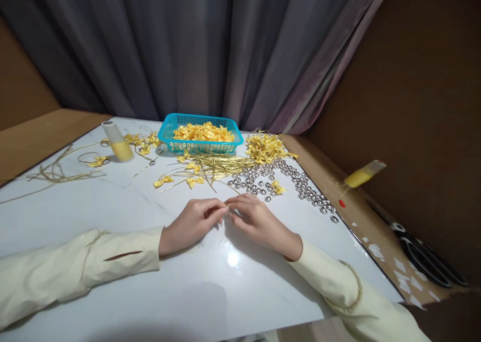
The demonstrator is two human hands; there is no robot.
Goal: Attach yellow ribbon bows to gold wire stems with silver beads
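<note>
My left hand (195, 221) and my right hand (259, 224) meet fingertip to fingertip above the white table (180, 297). Both are closed in a pinch around something small and pale, mostly hidden by the fingers. Just beyond them lie a bundle of gold wire ties (221, 165) and several yellow ribbon bows (194, 182). Right of the bundle, many small silver bell-like beads (248, 176) are scattered, with one yellow bow (278, 187) among them.
A turquoise basket (201, 148) holds yellow bows. Beside it sits a pile of bows with ties (265, 147). At left stand a glue-like bottle (119, 144) and loose gold ties (56, 174). Black scissors (424, 257) and paper scraps (402, 277) lie on the right cardboard.
</note>
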